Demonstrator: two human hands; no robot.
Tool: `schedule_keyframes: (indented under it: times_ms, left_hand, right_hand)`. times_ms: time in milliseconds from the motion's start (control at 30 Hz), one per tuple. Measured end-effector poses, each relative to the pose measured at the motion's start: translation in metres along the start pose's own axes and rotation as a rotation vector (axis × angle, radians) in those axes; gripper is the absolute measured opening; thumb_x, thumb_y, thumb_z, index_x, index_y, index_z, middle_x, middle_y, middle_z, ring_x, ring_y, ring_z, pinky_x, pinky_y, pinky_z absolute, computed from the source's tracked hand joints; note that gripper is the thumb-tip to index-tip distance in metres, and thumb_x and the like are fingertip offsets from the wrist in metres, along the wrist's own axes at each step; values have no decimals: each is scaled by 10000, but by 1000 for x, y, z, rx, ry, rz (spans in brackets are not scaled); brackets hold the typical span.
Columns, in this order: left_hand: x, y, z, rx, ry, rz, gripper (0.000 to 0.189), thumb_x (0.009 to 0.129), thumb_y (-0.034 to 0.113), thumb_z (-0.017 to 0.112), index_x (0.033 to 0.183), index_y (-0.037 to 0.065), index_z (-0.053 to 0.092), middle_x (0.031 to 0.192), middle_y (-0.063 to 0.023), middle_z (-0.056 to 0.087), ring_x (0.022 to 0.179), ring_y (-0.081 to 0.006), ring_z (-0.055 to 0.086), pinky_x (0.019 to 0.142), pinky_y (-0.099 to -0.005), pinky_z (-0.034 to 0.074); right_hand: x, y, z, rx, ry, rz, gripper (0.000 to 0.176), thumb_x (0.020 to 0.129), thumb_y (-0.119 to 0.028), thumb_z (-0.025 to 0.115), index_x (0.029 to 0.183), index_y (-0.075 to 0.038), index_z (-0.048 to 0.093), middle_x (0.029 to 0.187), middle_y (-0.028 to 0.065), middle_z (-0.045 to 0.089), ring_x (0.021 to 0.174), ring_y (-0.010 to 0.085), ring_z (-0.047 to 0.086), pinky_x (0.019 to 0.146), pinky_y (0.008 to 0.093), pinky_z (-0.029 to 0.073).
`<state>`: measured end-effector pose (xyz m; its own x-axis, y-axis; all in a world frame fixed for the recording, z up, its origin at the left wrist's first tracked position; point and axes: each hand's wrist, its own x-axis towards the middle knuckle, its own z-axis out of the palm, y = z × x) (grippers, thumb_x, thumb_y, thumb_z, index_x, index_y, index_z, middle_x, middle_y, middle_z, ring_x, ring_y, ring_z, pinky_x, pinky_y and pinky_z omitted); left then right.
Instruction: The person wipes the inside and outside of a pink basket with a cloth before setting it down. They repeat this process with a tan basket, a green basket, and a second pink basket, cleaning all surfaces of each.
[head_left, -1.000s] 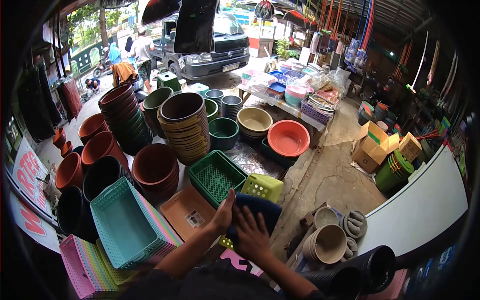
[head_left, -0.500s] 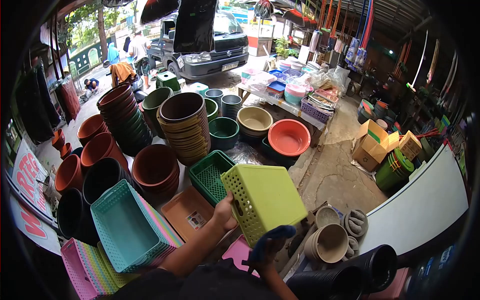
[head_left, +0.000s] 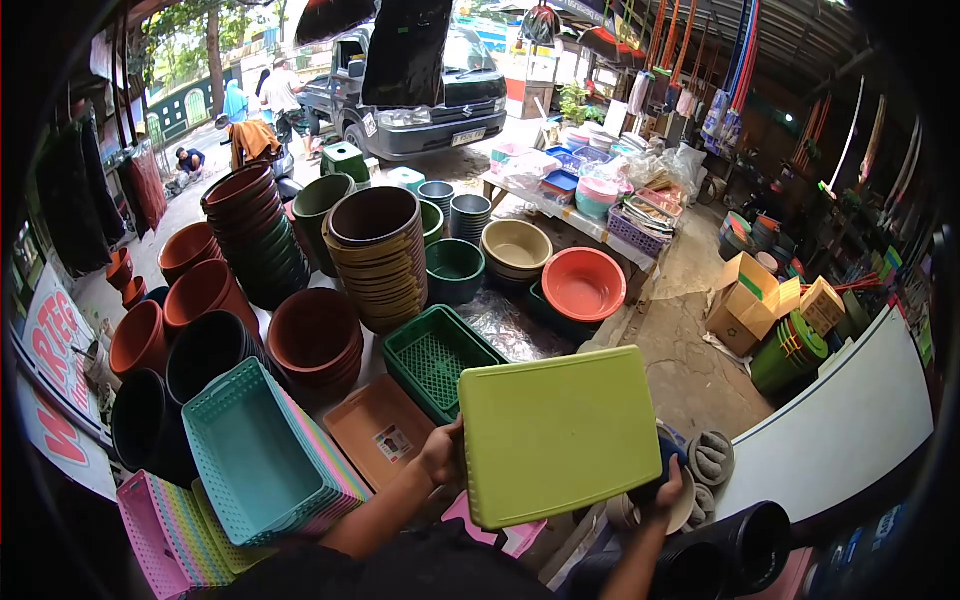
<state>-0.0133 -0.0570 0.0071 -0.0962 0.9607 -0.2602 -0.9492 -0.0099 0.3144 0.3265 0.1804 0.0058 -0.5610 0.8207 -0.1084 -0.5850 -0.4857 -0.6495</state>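
Note:
A yellow-green plastic basket (head_left: 562, 435) is held up in front of me, its flat bottom facing the camera. My left hand (head_left: 441, 452) grips its left side, the fingertips hidden behind the edge. At the right side is my right hand (head_left: 672, 482), with a dark blue cloth (head_left: 668, 458) between it and the basket. Behind the basket to the left lies a green basket (head_left: 440, 362), and beside that a brown tray (head_left: 378, 430) with a label. A pink tray (head_left: 520, 535) shows partly below the held basket.
Stacked teal baskets (head_left: 258, 455) stand at the left, with pink baskets (head_left: 155, 530) nearer. Brown-rimmed pots (head_left: 375, 250), red pots (head_left: 312, 335) and a red basin (head_left: 583, 284) stand behind. Black pots (head_left: 745, 545) are at lower right. People and a truck (head_left: 430, 100) are farther back.
The yellow-green basket has turned so its bottom faces me more squarely. My right hand and the cloth have moved right and up from below the basket to its right side.

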Motion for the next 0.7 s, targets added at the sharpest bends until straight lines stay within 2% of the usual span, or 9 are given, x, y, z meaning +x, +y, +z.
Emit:
schedule_keyframes:
  times_ms: [33, 167, 333, 433, 500, 533, 600, 633, 700]
  left_hand:
    - [-4, 4, 3, 58, 46, 10, 553, 1032, 464, 330, 1394, 68, 464, 1359, -131, 541, 1255, -309, 507, 1085, -481, 366]
    - [-16, 10, 13, 180, 100, 51, 562, 1035, 465, 327, 1410, 65, 446, 1354, -126, 545, 1242, -287, 523, 1071, -449, 389]
    - [-23, 5, 11, 292, 29, 121, 549, 1040, 447, 332, 1394, 45, 450, 1336, -120, 559, 1226, -267, 538, 1065, -425, 395]
    - [-29, 3, 11, 273, 58, 155, 516, 1031, 428, 395, 1381, 58, 478, 1329, -106, 569, 1206, -244, 553, 1039, -415, 423]
    - [-34, 6, 15, 288, 48, 213, 500, 1032, 413, 404, 1371, 56, 484, 1308, -100, 585, 1178, -238, 575, 1019, -402, 440]
    - [-36, 6, 19, 284, 60, 228, 500, 1032, 413, 404, 1371, 56, 484, 1308, -100, 585, 1178, -238, 575, 1019, -402, 440]
    - [-41, 7, 26, 361, 141, 228, 473, 1051, 382, 366, 1347, 30, 478, 1246, -93, 609, 1102, -203, 609, 969, -373, 475]
    - [-40, 5, 17, 355, 153, 244, 473, 1051, 382, 366, 1347, 30, 478, 1246, -93, 609, 1102, -203, 609, 969, -373, 475]
    - [-33, 0, -5, 354, 52, 223, 445, 1051, 363, 379, 1330, 34, 489, 1177, -69, 639, 1028, -177, 638, 917, -334, 503]
  right_hand:
    - [-11, -10, 29, -68, 55, 22, 543, 1010, -399, 417, 1296, 48, 534, 1236, 182, 622, 1088, 308, 635, 963, 396, 490]
    - [9, -22, 31, -367, 98, 135, 485, 1013, -363, 442, 1255, 41, 561, 1154, 162, 664, 984, 274, 679, 863, 360, 535]
    - [44, -13, 57, -516, 63, 203, 449, 1025, -359, 435, 1216, 20, 583, 1111, 140, 671, 953, 241, 677, 850, 342, 534]
    - [68, 2, 64, -484, 77, 156, 447, 1011, -399, 458, 1146, -6, 623, 1020, 111, 688, 845, 212, 676, 761, 311, 533]
    - [79, 14, 75, -550, 131, -17, 463, 1016, -422, 435, 1119, -12, 623, 988, 108, 682, 815, 206, 671, 741, 312, 535]
    - [88, 19, 73, -552, 117, -4, 463, 1016, -422, 435, 1119, -12, 623, 988, 108, 682, 815, 206, 671, 741, 312, 535]
    - [113, 26, 64, -608, 237, -133, 475, 1020, -439, 419, 1084, -13, 619, 973, 107, 676, 824, 205, 666, 747, 319, 533]
    - [122, 26, 61, -634, 208, -190, 486, 1021, -451, 413, 1065, -12, 617, 955, 101, 671, 835, 203, 659, 766, 314, 528]
    - [130, 29, 78, -600, 217, -266, 468, 1021, -433, 439, 1088, 2, 600, 1002, 115, 656, 886, 212, 641, 816, 321, 508]
